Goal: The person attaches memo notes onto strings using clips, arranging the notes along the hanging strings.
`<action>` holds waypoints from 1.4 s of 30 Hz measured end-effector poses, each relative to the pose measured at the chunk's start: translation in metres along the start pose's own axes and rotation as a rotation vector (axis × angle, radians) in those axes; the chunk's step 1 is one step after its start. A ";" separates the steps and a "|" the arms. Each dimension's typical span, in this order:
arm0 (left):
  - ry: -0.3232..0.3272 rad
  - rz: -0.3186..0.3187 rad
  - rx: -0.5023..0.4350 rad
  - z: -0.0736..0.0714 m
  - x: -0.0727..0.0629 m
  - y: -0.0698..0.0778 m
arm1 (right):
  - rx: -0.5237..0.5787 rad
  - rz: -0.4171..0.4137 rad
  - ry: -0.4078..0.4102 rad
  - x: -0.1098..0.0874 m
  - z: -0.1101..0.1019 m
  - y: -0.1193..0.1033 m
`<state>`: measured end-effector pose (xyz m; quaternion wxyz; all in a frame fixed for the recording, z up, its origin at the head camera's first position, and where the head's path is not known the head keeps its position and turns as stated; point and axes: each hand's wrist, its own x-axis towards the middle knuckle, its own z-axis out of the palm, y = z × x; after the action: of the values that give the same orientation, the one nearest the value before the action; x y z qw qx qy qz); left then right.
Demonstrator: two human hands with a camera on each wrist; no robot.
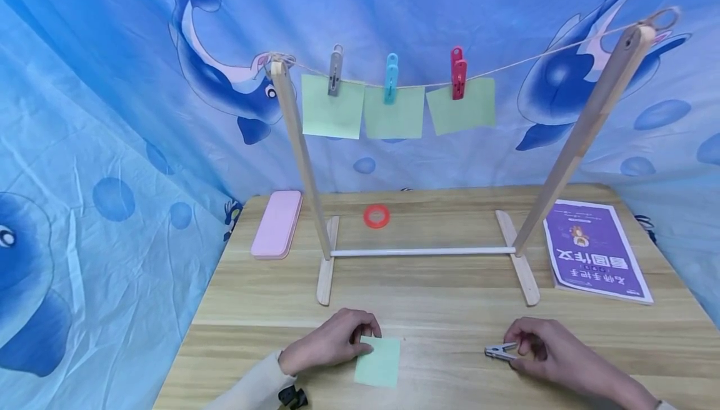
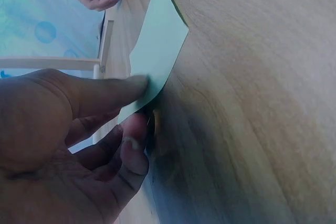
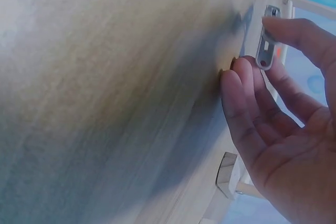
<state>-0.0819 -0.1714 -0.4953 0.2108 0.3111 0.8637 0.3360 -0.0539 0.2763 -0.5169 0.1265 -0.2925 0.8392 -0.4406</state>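
My left hand [image 1: 340, 338] pinches a pale green paper note [image 1: 378, 363] by its edge, thumb on top, just above the table. In the left wrist view the note [image 2: 160, 40] stands tilted, bent slightly near the thumb. My right hand [image 1: 548, 357] holds a grey clothespin [image 1: 500, 352] between thumb and fingers, to the right of the note. The right wrist view shows the clothespin [image 3: 268, 40] under the thumb, the other fingers curled below. Three green notes hang from a string, held by a grey clothespin [image 1: 335, 70], a blue clothespin [image 1: 391, 79] and a red clothespin [image 1: 459, 74].
The wooden frame's left post [image 1: 300, 160] and right post [image 1: 585, 135] carry the string, with a white bar [image 1: 422, 252] low between them. A pink case [image 1: 277, 224], a red tape ring [image 1: 376, 215] and a purple book [image 1: 596, 250] lie on the table [image 1: 439, 316].
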 end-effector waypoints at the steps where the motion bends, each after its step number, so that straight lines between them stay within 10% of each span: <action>1: 0.000 0.002 -0.002 0.000 0.000 0.000 | 0.004 -0.011 0.009 0.001 0.000 0.000; 21: 0.091 0.056 -0.127 -0.007 0.009 0.001 | -0.132 -0.103 0.170 0.020 -0.019 -0.016; 42: 0.192 0.002 -0.246 -0.009 0.029 0.003 | -0.201 -0.014 0.296 0.035 -0.057 -0.047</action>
<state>-0.1069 -0.1536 -0.4911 0.1634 0.2499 0.8319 0.4678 -0.0910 0.2722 -0.4436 -0.0312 -0.2415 0.8864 -0.3938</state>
